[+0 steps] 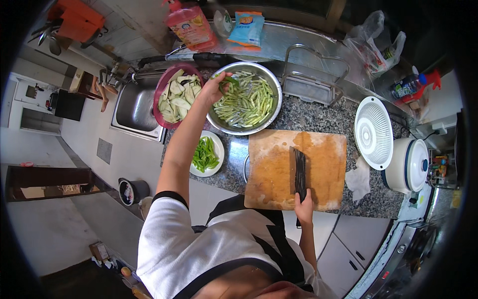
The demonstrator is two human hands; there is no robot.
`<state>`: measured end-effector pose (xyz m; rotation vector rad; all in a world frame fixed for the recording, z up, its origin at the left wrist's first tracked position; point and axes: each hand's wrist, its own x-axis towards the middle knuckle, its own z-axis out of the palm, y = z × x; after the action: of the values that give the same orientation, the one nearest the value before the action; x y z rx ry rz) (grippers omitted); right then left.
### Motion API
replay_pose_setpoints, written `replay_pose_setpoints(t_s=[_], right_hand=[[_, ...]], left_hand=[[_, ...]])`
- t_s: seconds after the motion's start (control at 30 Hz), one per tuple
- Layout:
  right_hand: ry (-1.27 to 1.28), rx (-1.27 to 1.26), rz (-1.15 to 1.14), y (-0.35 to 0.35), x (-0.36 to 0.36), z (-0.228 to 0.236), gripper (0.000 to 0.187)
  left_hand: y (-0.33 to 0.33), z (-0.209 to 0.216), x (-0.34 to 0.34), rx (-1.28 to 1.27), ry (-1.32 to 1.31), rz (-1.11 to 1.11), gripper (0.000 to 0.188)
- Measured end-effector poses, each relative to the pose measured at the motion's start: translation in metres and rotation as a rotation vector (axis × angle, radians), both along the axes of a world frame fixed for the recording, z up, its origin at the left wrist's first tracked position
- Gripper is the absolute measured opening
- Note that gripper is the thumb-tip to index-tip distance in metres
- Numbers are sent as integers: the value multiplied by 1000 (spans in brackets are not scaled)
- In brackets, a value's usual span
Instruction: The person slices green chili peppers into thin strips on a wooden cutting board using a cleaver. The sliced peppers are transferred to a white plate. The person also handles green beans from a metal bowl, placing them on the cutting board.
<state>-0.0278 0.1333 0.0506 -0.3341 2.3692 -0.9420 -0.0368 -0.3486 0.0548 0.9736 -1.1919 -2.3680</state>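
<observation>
My left hand [215,89] reaches out over a steel basin [275,113] and is closed on a green vegetable piece [230,79], partly hidden by the fingers. Pale green cut bean pieces [249,102] lie in the basin. My right hand [304,203] grips a cleaver [300,172], its dark blade resting along a worn wooden cutting board [326,169]. To the left of the basin sits a pink bowl [158,110] of sliced eggplant [179,97]. A white plate [218,149] with sliced green peppers [204,154] stands below the basin, beside my left forearm.
The sink [138,107] lies at the left. Behind the basin is a metal rack [313,89]. To the right are a white strainer [372,132], a white rice cooker [406,164] and a crumpled cloth [358,180]. A pink bottle [191,27] stands at the back.
</observation>
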Motion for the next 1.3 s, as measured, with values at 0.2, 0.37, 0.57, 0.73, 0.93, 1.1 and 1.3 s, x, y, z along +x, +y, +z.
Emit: replay_pose_setpoints(t_s=[0.2, 0.37, 0.57, 0.73, 0.93, 1.1, 1.3], right_hand=[[83, 3, -23, 0, 6, -7, 25], [192, 6, -49, 2, 9, -15, 27], [262, -109, 36, 14, 1, -52, 23], [-11, -183, -6, 23, -10, -40, 15], [69, -68, 92, 45, -42, -20, 26], [268, -91, 189, 54, -64, -9, 26], [195, -53, 276, 66, -78, -5, 27]], left_hand=[[7, -52, 18, 517, 187, 284, 24], [42, -34, 28, 594, 392, 295, 17], [110, -22, 35, 698, 368, 107, 14], [233, -17, 40, 225, -14, -188, 20], [331, -28, 38, -958, -523, -362, 28], [360, -56, 28, -1023, -567, -330, 58], [362, -79, 51, -1114, -314, -151, 64]])
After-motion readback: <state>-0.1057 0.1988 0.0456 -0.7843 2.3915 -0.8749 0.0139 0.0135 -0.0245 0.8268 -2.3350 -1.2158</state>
